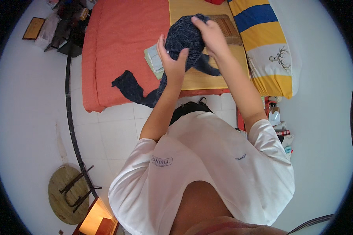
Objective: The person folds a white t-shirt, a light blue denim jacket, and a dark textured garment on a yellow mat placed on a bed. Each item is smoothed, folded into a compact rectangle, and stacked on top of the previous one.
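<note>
A dark navy knitted garment [184,36] is bunched up in front of me, raised over the near part of the bed. My left hand [173,60] grips its left side, the thumb on the near face and the fingers around the far edge. At the upper right, my right hand [213,36] holds the same cloth, thumb pressed on top. One long tube of fabric trails down to the left past my left forearm, and another loose end hangs to the right. Behind my left hand, a small stack of pale folded cloth or packets [154,60] lies on the bed, partly hidden.
The bed has an orange-red cover [123,44] and a yellowish sleeping mat [200,83]. A brown woven pad [228,29] and yellow, blue and white deer-print bedding [261,32] lie to the right. A folded round table [67,194] leans by the left wall.
</note>
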